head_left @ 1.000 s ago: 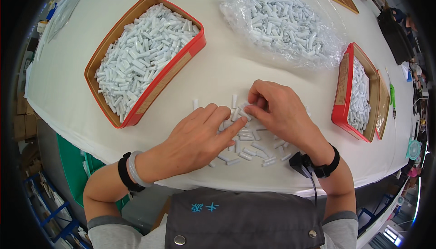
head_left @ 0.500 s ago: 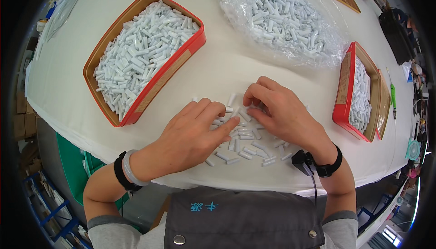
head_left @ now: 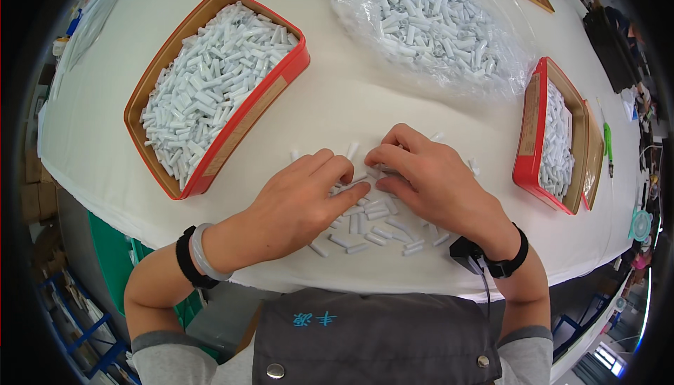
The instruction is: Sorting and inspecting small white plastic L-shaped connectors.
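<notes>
hands (head_left: 302, 199) (head_left: 432, 181) with curled fingers on loose white tubes (head_left: 372, 227); red trays (head_left: 210, 83) alongside

The person wears a dark grey apron with small blue markings and metal snap buttons (head_left: 274, 370) over grey sleeves. The left wrist carries a black band (head_left: 185, 267) and pale bangle (head_left: 203, 253); the right wrist has a black strap (head_left: 511, 259) with a cabled black device (head_left: 466, 251).

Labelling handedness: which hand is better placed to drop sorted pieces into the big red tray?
Probably left: the left hand lies nearer the large red cardboard tray; the right hand sits farther away over the small white plastic tubes.
</notes>
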A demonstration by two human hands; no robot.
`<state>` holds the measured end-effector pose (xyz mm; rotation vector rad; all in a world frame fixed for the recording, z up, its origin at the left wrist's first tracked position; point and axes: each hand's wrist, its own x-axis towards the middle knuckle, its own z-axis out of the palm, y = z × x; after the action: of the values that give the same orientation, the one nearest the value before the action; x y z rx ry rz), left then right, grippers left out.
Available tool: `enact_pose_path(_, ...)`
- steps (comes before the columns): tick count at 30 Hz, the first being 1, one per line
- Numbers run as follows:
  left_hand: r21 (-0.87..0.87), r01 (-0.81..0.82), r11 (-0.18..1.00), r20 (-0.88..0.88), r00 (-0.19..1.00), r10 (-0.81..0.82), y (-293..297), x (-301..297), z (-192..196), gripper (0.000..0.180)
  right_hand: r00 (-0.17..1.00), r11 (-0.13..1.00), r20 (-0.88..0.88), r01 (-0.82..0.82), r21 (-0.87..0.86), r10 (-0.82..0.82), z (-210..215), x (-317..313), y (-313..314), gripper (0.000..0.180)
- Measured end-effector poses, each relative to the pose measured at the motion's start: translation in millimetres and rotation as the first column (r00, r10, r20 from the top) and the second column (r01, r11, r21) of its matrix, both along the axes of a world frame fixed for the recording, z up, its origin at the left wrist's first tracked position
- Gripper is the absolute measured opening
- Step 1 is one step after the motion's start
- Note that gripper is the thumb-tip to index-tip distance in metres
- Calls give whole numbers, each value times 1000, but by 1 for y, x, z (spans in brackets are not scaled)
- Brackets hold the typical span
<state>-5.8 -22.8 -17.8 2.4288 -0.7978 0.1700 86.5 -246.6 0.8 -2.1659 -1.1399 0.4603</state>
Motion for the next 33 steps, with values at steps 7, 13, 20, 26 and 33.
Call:
enact_pose_path(7,-140,-73,987,-145,988,53,2,2,2,23,1000,999,-6,-20,-49,19,1,2,3,12)
enact_pose_path(13,-342,-388,856,-666,742,70,11,6,22,13,992,998,-119,54,38,-49,8,2,1,9)
enact_pose_path(20,-283,-595,752,-904,427,-2,22,7,29,22,930,975,-313,218,47,-193,20,4,-5,10)
enact_pose_path(26,-369,-563,739,-791,608,68,15,5,42,19,942,973,-292,203,107,-165,24,1,2,11)
enact_pose_path(33,-557,-560,613,-579,791,197,23,9,56,11,949,916,-289,223,334,-125,41,-3,24,14)
